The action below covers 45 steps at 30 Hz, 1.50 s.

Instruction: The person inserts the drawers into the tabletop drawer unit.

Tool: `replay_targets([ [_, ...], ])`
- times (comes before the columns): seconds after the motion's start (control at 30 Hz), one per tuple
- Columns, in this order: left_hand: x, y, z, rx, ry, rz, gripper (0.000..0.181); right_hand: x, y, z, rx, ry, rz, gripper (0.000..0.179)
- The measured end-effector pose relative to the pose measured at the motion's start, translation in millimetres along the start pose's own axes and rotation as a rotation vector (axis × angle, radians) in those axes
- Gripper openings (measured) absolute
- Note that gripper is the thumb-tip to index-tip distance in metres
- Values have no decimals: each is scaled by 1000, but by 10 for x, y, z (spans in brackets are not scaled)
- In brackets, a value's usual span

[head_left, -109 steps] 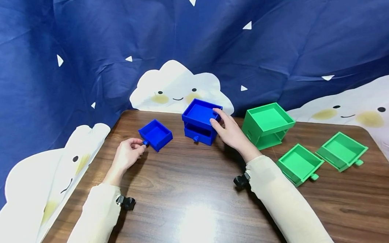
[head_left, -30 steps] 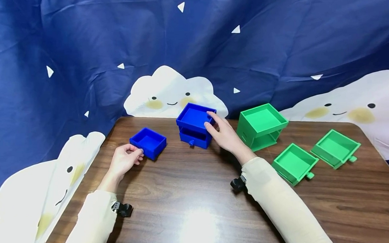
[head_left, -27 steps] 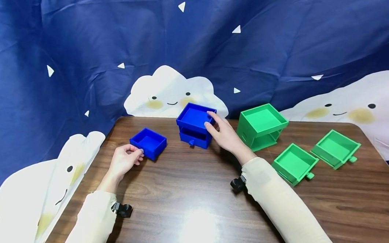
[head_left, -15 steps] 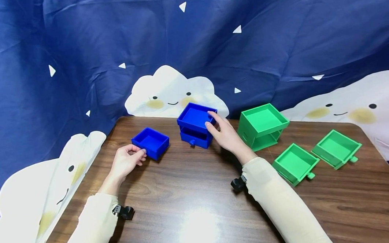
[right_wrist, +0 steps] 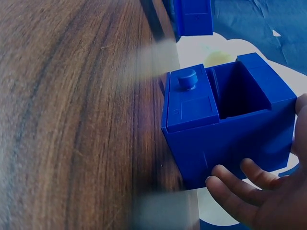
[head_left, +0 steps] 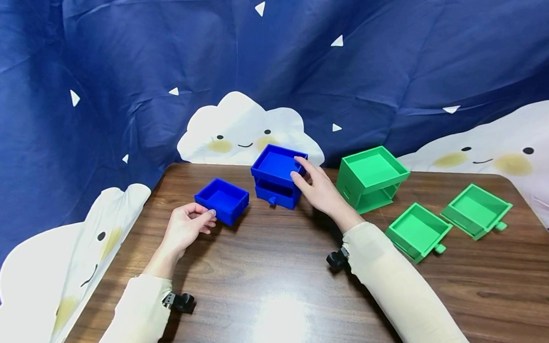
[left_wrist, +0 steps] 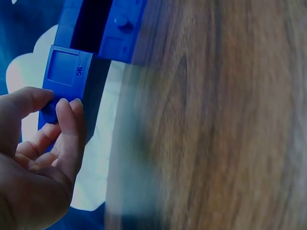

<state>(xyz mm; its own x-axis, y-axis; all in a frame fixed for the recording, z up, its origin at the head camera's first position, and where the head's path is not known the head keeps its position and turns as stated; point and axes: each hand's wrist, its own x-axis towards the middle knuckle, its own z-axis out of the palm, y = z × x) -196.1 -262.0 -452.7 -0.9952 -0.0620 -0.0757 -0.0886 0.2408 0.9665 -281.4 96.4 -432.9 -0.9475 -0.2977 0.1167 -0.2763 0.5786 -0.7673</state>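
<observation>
Your left grip (head_left: 184, 230) pinches the loose blue drawer (head_left: 222, 197) by its knob (left_wrist: 49, 114), thumb and fingers closed on it. The drawer sits just ahead and to the right of those fingertips, open side up, its front panel turned toward the grip. Beyond it, farther right, stands the upright blue cabinet (head_left: 276, 163), near the drawer but apart from it in the head view. Your right grip (head_left: 319, 192) lies at the cabinet's right side, touching its upper edge; you cannot tell whether it clasps the wall or merely rests there. Left of that grip, the lower blue drawer (head_left: 277, 196) fills the bottom bay, under an open upper slot (head_left: 275, 186). Right of the same grip stands a green cabinet (head_left: 374, 169), with two green drawers (head_left: 419, 228) farther right on the table (head_left: 261, 265), closer to you.
</observation>
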Motion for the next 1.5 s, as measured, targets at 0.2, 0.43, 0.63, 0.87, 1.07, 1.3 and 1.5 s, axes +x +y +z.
replay_targets([
  [0.2, -15, 37, 90, 23, -13, 24, 18, -8, 13, -5, -7, -10, 9, 64],
  [0.43, 0, 91, 191, 16, -16, 40, 15, 15, 13, -15, 0, -14, 4, 65],
  [0.63, -4, 122, 258, 20, -25, 45, 15, 15, 12, -9, -8, -8, 1, 65],
  [0.87, 1, 146, 323, 20, -33, 48, 16, 13, -1, -16, 2, -7, -3, 64],
  [1.07, 12, 143, 366, -16, -41, 42, 15, 5, -5, -16, 9, -10, -3, 64],
  [1.3, 29, 162, 434, -49, -55, 43, 14, 8, 11, -17, 18, -2, -1, 64],
  [1.5, 19, 211, 508, -62, -61, 37, 15, 13, -1, -6, 21, -10, 7, 64],
])
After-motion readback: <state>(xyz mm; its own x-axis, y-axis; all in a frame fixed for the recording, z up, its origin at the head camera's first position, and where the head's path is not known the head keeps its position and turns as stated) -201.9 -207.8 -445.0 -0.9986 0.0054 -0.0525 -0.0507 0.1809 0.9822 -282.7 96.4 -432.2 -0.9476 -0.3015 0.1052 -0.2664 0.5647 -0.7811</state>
